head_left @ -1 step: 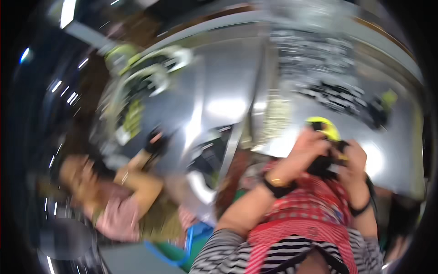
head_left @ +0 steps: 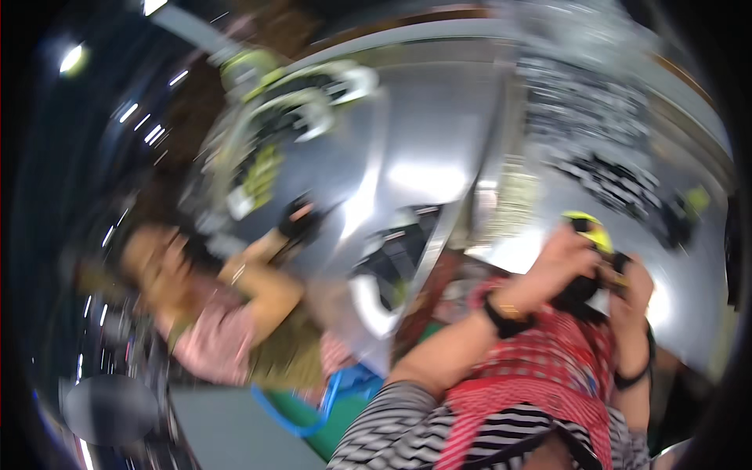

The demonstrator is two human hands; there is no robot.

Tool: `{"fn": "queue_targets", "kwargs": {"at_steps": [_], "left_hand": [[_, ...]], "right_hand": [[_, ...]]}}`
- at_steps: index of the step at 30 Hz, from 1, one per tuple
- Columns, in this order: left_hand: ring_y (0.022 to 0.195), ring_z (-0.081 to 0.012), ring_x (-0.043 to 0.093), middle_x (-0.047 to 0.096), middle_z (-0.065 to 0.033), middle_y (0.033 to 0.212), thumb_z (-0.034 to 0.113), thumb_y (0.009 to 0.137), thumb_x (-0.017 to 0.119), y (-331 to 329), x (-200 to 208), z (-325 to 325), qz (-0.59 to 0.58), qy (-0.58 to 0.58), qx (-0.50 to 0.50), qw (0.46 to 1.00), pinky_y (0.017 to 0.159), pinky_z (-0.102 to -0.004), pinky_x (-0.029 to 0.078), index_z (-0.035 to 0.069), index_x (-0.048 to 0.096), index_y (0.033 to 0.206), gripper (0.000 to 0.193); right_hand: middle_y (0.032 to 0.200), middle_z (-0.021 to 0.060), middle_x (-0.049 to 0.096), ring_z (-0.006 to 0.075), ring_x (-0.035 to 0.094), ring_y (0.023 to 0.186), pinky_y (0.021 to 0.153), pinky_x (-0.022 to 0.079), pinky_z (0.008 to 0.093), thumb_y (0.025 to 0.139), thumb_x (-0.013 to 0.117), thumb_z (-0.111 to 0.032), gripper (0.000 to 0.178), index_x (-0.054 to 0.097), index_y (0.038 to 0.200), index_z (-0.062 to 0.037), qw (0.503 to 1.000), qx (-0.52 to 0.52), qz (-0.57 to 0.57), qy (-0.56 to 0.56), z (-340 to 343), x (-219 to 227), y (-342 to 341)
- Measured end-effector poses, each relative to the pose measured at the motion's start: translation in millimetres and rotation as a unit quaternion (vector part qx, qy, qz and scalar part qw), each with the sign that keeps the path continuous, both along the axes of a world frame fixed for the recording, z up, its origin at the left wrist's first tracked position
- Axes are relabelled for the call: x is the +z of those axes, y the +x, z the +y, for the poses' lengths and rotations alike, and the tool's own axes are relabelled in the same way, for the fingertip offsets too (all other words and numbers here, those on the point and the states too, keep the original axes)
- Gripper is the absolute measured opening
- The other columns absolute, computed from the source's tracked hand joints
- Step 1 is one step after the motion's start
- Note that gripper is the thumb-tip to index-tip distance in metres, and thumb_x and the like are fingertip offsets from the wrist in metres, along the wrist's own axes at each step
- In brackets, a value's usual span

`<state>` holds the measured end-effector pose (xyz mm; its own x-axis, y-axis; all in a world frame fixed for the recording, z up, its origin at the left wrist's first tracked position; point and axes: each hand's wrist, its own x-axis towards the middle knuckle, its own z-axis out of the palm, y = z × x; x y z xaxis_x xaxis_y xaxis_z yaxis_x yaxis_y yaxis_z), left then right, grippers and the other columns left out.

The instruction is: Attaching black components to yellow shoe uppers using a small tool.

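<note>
Plainly blurred, the view tilts hard, so much stays uncertain. At the left of the frame a co-worker in a pink top [head_left: 210, 338] leans in, one arm stretched up toward the middle, the gloved hand [head_left: 296, 222] resting on the shiny metal table [head_left: 439, 149], seemingly to steady something dark there; what it grips cannot be told. Above it, in the upper left, lie pale and yellow-green parts [head_left: 290, 102] spread over the table, apparently set out within reach. Below, toward the lower middle, a blue loop [head_left: 313, 407] hangs over a green surface.

Moving right, the person's own forearms rise from the lower edge in striped sleeves, over a red checked cloth [head_left: 548, 368]. The left hand [head_left: 560, 254], with a dark wristband [head_left: 505, 319], curls around a small black and yellow object [head_left: 591, 266] at the right middle of the frame. The right hand [head_left: 630, 294] closes on the same object from the other side. Both hands look wrapped tight, fingers bent, likely so one can brace while the other works it. The object sits between them, lifted just off the table's right part.
</note>
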<state>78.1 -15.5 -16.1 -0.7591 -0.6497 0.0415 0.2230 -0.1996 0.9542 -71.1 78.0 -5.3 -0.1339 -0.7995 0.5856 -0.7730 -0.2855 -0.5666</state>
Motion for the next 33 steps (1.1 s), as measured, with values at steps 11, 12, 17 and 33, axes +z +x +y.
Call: {"fn": "queue_targets", "kwargs": {"at_steps": [11,12,17,33], "left_hand": [[0.068,-0.0104,0.057,0.057,-0.0066,0.081,0.0,0.08,0.058,-6.6,-2.6,11.4,0.106,0.092,0.099,0.985,0.06,-0.0224,0.046,-0.001,0.036,0.119,0.045],[0.068,-0.0102,0.057,0.058,-0.0061,0.08,0.001,0.079,0.06,-5.0,-0.3,11.3,0.058,0.034,0.105,0.992,0.06,-0.023,0.046,-0.002,0.038,0.115,0.043],[0.068,-0.0263,0.059,0.059,-0.0132,0.078,0.008,0.075,0.064,-11.4,0.1,23.2,-0.101,-0.227,0.115,0.962,0.06,-0.0333,0.046,0.0,0.042,0.088,0.027],[0.081,-0.0357,0.053,0.053,-0.0173,0.081,0.017,0.075,0.063,-10.7,-29.0,25.5,-0.162,-0.34,0.144,0.915,0.071,-0.0427,0.043,0.0,0.051,0.085,0.023]], "right_hand": [[0.097,0.0061,0.06,0.0116,0.056,0.088,0.079,0.044,0.024,0.092,0.053,-0.008,0.018,0.057,0.106,0.0027,0.96,-0.063,-0.268,0.055,18.6,-71.1,-35.0],[0.097,0.0061,0.06,0.0116,0.056,0.088,0.079,0.044,0.024,0.092,0.053,-0.008,0.018,0.057,0.106,0.0027,0.96,-0.063,-0.268,0.052,20.0,-79.4,-40.9],[0.102,0.0061,0.059,0.0112,0.055,0.092,0.079,0.044,0.024,0.091,0.054,-0.008,0.02,0.057,0.108,0.0026,0.945,-0.055,-0.311,0.088,16.0,-61.4,-30.4],[0.078,-0.0044,0.06,-0.0002,0.043,0.059,0.05,0.028,0.0162,0.087,0.062,-0.024,0.022,0.064,0.098,-0.0055,0.905,-0.227,-0.323,0.162,13.4,-25.8,-84.7]]}}
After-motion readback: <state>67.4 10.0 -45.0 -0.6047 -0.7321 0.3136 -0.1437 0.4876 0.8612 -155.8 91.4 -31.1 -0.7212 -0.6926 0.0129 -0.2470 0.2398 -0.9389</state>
